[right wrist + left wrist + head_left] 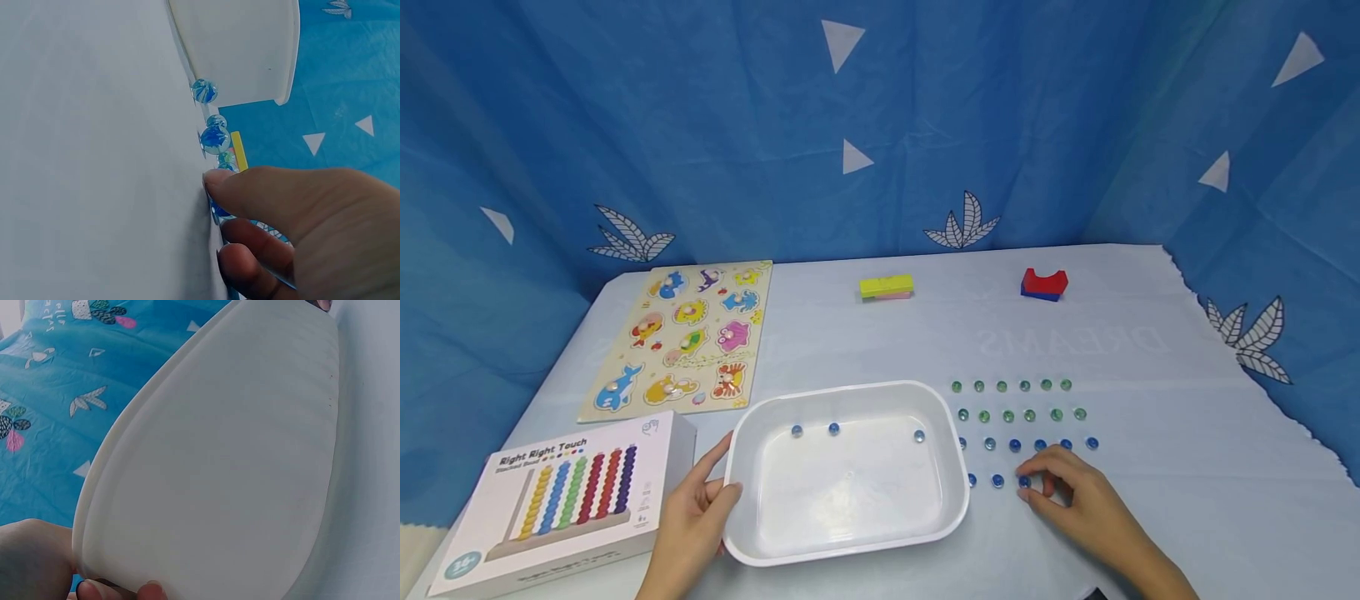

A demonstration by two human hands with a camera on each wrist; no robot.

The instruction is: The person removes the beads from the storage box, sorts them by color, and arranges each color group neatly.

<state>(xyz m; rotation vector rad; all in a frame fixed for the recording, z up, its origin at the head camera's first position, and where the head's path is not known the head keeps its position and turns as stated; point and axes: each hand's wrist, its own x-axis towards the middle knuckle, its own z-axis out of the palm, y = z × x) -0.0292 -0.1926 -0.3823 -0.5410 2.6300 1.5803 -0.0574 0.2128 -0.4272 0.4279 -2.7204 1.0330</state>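
Note:
My left hand (pixel 692 517) grips the left end of a white plastic tray (pixel 850 508), with the thumb over its rim. Inside the tray lie two blue marbles near the back wall, one of them this marble (pixel 833 429), and a paler marble (pixel 919 436) further right. Right of the tray, my right hand (pixel 1078 504) pinches a blue marble (pixel 1024 482) between thumb and fingers at the cloth. It is at the end of the front row, beside another blue marble (pixel 997 481). In the right wrist view the thumb partly covers the pinched marble (pixel 224 210).
Behind the front row are rows of blue marbles (pixel 1066 444) and green marbles (pixel 1029 415). A bead-toy box (pixel 580 500) and a sea-animal puzzle board (pixel 707 392) occupy the left. Yellow (pixel 886 287) and red blocks (pixel 1045 281) stand at the back, before a blue curtain (pixel 737 125).

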